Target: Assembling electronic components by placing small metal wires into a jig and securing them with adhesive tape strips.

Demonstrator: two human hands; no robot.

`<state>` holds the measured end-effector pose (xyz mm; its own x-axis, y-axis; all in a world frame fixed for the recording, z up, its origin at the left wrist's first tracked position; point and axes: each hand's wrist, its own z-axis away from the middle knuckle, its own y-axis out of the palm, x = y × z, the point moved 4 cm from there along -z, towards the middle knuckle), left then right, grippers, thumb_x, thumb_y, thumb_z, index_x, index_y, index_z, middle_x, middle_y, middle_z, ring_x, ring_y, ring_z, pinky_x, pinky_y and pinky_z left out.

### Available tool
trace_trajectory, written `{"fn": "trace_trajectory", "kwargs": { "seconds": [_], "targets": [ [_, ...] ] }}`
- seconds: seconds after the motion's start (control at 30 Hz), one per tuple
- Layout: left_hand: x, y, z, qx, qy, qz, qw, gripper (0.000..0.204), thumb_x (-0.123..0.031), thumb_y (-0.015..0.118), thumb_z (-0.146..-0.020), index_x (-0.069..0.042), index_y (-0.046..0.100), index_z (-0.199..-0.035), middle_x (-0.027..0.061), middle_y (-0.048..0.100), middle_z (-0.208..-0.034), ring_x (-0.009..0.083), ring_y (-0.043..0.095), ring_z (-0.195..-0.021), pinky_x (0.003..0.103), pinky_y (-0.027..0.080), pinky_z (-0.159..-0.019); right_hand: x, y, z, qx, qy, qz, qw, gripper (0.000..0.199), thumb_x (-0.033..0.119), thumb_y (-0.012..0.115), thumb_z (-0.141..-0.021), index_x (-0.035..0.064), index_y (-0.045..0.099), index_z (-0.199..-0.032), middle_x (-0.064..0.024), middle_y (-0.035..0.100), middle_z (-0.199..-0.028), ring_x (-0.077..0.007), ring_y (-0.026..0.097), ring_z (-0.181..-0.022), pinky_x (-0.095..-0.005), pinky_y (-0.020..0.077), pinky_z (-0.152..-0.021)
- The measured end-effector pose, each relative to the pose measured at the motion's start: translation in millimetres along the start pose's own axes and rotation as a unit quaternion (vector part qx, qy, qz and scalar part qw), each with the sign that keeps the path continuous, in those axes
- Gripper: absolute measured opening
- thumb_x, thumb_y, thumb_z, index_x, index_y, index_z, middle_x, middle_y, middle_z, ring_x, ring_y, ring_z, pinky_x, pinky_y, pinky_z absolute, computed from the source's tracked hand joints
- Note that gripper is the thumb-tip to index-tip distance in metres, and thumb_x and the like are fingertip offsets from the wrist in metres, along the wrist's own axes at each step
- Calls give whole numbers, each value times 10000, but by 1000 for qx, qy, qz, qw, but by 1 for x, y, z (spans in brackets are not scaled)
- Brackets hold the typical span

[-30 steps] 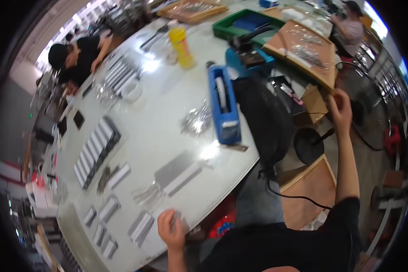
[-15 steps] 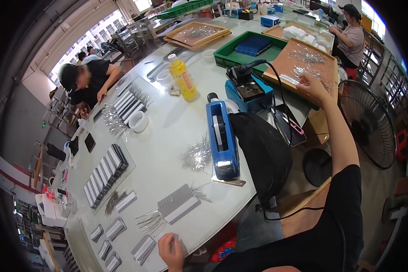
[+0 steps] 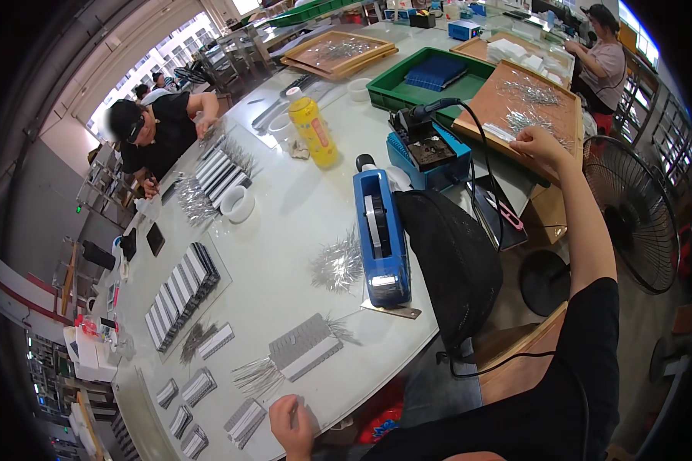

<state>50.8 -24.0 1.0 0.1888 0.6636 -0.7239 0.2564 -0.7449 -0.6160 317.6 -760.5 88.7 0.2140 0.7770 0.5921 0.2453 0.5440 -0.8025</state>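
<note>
My left hand (image 3: 291, 425) rests at the near table edge, fingers loosely curled with nothing visible in them. Close by lie a grey-and-white striped bundle (image 3: 245, 422) and a larger grey ribbed block (image 3: 306, 347) with thin wires sticking out at both ends. To the right, my outstretched arm brings my right hand (image 3: 544, 147) over a wood-framed tray (image 3: 493, 113). Its fingers are bent together in a pinch above the tray's near side; what they hold, if anything, is too small to make out. Loose silvery wire-like pieces (image 3: 529, 121) lie in that tray.
A blue tape dispenser (image 3: 382, 238) stands beside a black cloth bag (image 3: 453, 261) on the table's right edge. Beyond are a soldering iron stand (image 3: 429, 154), a green tray (image 3: 398, 92) and a yellow bottle (image 3: 313, 131). A fan (image 3: 626, 211) stands right; a co-worker (image 3: 150, 138) leans in at left.
My right hand has lowered toward the tray and its fingers have drawn together. My left hand stays put. The co-worker at left has raised an arm. The view has shifted slightly.
</note>
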Motion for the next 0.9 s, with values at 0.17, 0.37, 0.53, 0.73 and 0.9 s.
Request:
{"fn": "trace_trajectory", "kwargs": {
  "seconds": [0.17, 0.37, 0.53, 0.73, 0.9],
  "targets": [
    [-5, 1, -4, 0, 1, -19, 1000, 210, 16, 639, -899, 32, 662, -1107, 156, 619, -1142, 254, 631, -1049, 328, 536, -905, 1, -1, -5, 34, 39, -38, 998, 358, 349, 831, -808, 30, 674, -849, -78, 675, -807, -199, 651, -798, -344, 509, -719],
    [-8, 3, -6, -10, -22, -4, 1000, 205, 12, 649, -888, 24, 670, -1091, 154, 632, -1126, 256, 633, -1026, 321, 538, -886, 5, -14, -11, -130, -53, 147, 979, 431, 361, 854, -747, 61, 680, -1002, -176, 675, -1164, -332, 630, -1092, -401, 488, -926],
    [-16, -1, -8, -17, 30, -55, 998, 216, 15, 660, -863, 8, 682, -1078, 156, 653, -1093, 261, 638, -1005, 318, 554, -847, 0, -13, -3, -105, 0, 93, 990, 421, 381, 837, -771, 61, 691, -1003, -169, 688, -1118, -324, 643, -1079, -399, 497, -919],
    [-11, -4, -3, -33, 34, -44, 998, 241, 6, 681, -826, -6, 686, -1067, 152, 669, -1067, 293, 646, -964, 355, 553, -809, 27, -11, 68, -286, -181, 18, 941, 213, 203, 739, -900, 7, 660, -923, -116, 653, -926, -249, 625, -892, -338, 493, -821],
    [-14, 0, -9, -19, 64, -10, 998, 252, -4, 695, -785, -28, 690, -1035, 142, 686, -1045, 333, 640, -930, 400, 532, -801, -44, 43, 245, -356, -179, -75, 914, 134, 32, 619, -978, 11, 563, -858, -43, 519, -786, -138, 498, -730, -285, 432, -666]
  ]
}}
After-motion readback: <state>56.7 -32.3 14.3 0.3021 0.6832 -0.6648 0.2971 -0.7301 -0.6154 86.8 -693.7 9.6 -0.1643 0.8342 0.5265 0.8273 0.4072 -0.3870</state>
